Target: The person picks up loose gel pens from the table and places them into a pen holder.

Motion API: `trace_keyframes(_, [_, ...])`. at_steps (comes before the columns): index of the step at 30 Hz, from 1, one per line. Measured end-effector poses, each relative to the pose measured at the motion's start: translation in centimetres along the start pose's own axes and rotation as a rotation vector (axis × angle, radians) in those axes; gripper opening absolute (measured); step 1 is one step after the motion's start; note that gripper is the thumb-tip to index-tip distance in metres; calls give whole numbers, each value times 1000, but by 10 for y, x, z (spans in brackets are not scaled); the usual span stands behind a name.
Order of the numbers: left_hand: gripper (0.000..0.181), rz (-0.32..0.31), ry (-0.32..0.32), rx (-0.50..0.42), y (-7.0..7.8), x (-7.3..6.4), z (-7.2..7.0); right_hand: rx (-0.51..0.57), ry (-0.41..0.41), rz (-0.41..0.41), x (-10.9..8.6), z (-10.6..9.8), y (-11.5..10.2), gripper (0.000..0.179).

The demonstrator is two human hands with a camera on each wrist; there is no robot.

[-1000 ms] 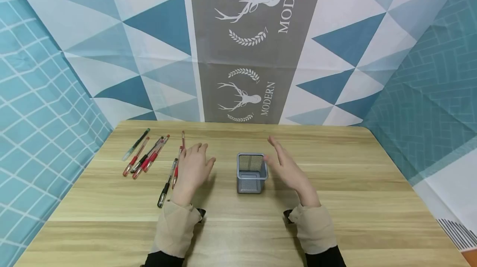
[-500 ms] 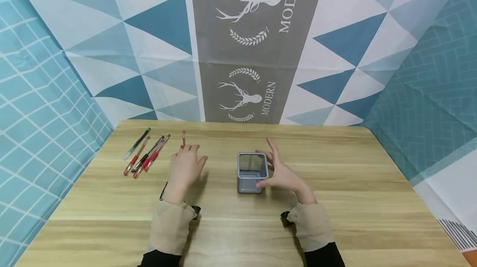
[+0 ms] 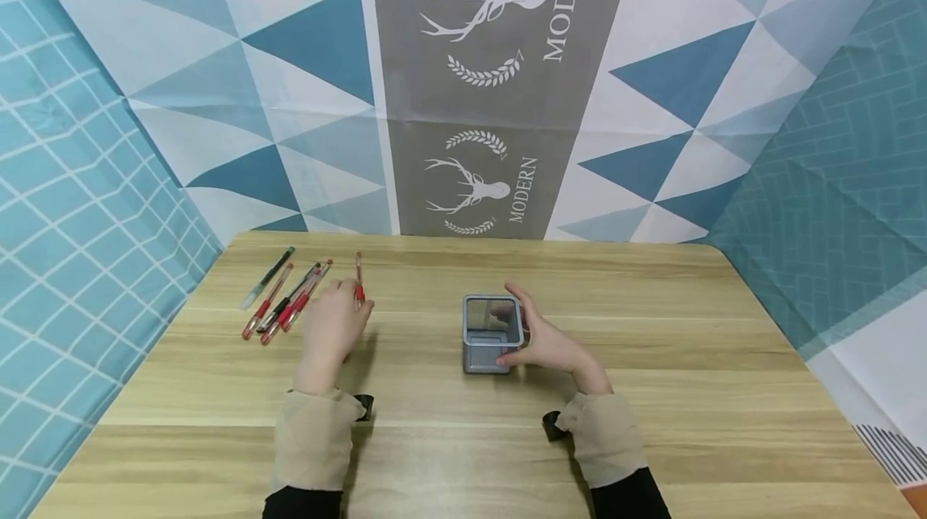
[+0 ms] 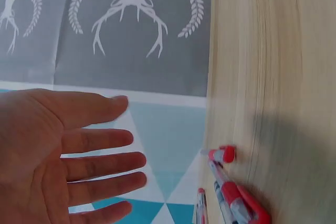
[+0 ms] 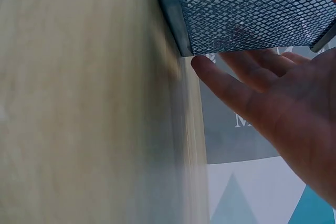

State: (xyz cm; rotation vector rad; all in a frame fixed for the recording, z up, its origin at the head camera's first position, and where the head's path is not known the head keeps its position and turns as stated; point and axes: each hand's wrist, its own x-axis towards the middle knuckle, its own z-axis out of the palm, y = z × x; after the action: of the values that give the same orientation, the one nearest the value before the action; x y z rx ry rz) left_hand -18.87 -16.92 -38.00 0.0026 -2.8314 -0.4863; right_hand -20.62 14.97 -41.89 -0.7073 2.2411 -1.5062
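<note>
A grey wire-mesh pen holder (image 3: 492, 358) stands upright near the middle of the wooden table. My right hand (image 3: 552, 344) holds its right side, thumb at the front and fingers behind; up close in the right wrist view, the fingers lie along the mesh wall (image 5: 247, 17). Over the pens at the left hovers my left hand (image 3: 333, 330), palm down. Its fingers are extended and hold nothing in the left wrist view. Beside its thumb lies a red pen (image 3: 359, 278). Other pens near there are covered by the hand.
Left of the left hand lies a loose group of pens: a red pen (image 3: 266, 302), a black pen (image 3: 278, 310) and a green-capped pen (image 3: 268, 278), with others. A patterned cloth (image 3: 463, 100) hangs behind the table's far edge.
My left hand has shifted left and slightly down over the pens, uncovering more of one red pen. The right hand has closed in on the pen holder's side, which stays in place.
</note>
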Motion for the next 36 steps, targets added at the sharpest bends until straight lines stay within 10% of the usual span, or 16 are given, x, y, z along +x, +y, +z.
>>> trace_keyframes(17, [12,-191,-326,-24,-11,-9,-3,23,-16,-30,1,2,2,81])
trace_keyframes(36, [15,-234,-444,89,-6,-12,0,46,-10,-47,3,2,-2,81])
